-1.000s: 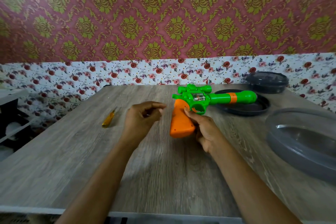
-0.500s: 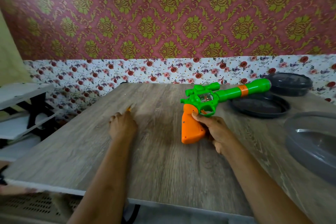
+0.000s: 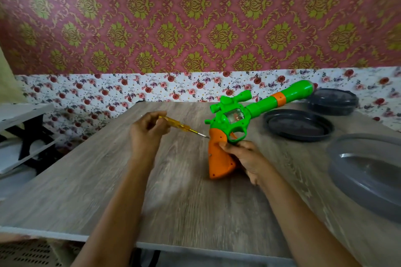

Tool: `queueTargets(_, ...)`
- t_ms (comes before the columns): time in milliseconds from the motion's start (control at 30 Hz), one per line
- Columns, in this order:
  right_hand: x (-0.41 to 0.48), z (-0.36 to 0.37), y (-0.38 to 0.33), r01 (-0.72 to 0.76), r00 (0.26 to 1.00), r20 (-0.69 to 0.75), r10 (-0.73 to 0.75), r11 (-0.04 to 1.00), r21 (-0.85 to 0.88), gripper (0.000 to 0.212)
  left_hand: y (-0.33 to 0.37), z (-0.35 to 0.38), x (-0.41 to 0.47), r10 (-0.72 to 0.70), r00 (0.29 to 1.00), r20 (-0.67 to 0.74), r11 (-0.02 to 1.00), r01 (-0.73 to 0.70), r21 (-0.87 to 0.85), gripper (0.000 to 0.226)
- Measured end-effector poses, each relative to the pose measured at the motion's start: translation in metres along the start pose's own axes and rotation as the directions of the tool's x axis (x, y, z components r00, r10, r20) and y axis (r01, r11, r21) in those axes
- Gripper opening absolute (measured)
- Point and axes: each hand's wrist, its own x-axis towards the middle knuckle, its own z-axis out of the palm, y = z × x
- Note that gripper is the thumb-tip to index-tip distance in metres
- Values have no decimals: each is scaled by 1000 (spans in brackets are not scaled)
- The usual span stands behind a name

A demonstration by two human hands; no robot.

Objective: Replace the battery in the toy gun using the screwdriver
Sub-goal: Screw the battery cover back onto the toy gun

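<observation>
My left hand curls round the yellow screwdriver, tip toward 4 o'clock, just beside the toy gun. My right hand grips its orange handle, barrel toward 2 o'clock.

L hand no longer rests on the desk; it now grips the screwdriver, raised off the desk. Tip now sits at upper edge of toy gun grip; contact not confirmable. Barrel tilts higher vs. 1 s ago.
</observation>
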Motion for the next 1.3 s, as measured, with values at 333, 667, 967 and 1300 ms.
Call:
queueTargets(333, -6, -5, 0, 18, 998, 53, -20, 999, 36, 10, 17, 10, -64, 623, 773, 118, 755, -634, 165, 27)
queueTargets(667, -12, -4, -3, 9, 996, 85, -12, 999, 34, 19, 12, 9, -83, 735, 663, 143, 631, -746, 212, 29)
queueTargets(967, -9, -7, -1, -4, 997, 81, 3, 1000, 12, 18, 10, 9, -83, 730, 666, 152, 635, -743, 211, 27)
queueTargets(1300, -10, -7, -1, -2, 996, 86, 0, 1000, 24, 18, 10, 10, -82, 724, 670, 165, 633, -740, 226, 27)
